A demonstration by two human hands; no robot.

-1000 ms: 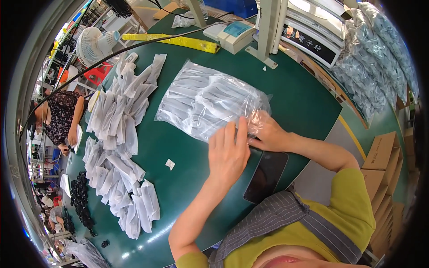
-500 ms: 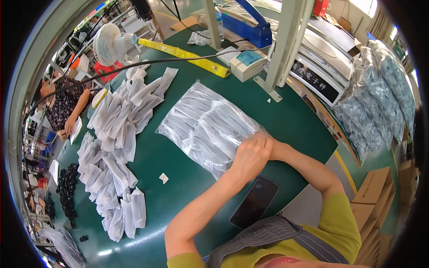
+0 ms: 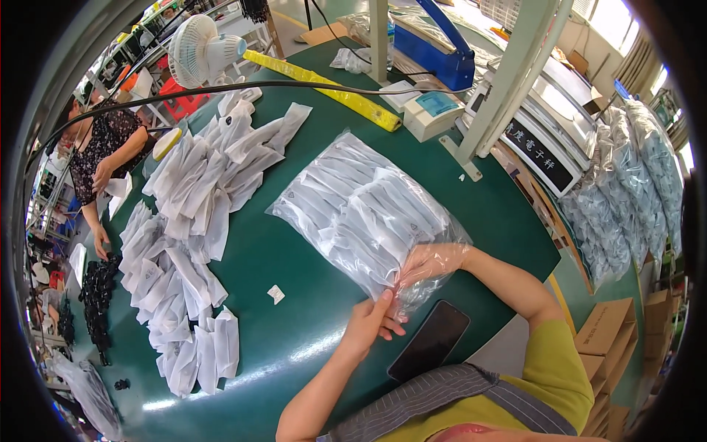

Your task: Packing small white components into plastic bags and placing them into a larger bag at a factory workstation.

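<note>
A clear plastic bag [image 3: 353,195] lies flat on the green table, packed with rows of white pouches. Its loose end points toward me. At that end my left hand [image 3: 368,323] pinches the bag's near corner between thumb and fingers. My right hand [image 3: 434,261] shows through the clear film at the same end, fingers drawn together on the plastic, tips close to my left thumb. Whether it is inside the bag or under a fold, I cannot tell. Just right of my left hand rests a dark phone [image 3: 429,340].
Loose white pouches [image 3: 177,283] pile up on the left, beside black parts [image 3: 97,302]. A co-worker [image 3: 107,158] reaches in there. Across the back are a yellow-wrapped bar [image 3: 324,88], a blue sealer [image 3: 434,55], a metal post [image 3: 508,81] and a scale [image 3: 541,158]. Cartons [image 3: 607,339] stand right.
My hands, earlier together at the bag's end, have parted: the left moved down and left, the right now shows under the film. The co-worker's hand has reached toward the black parts.
</note>
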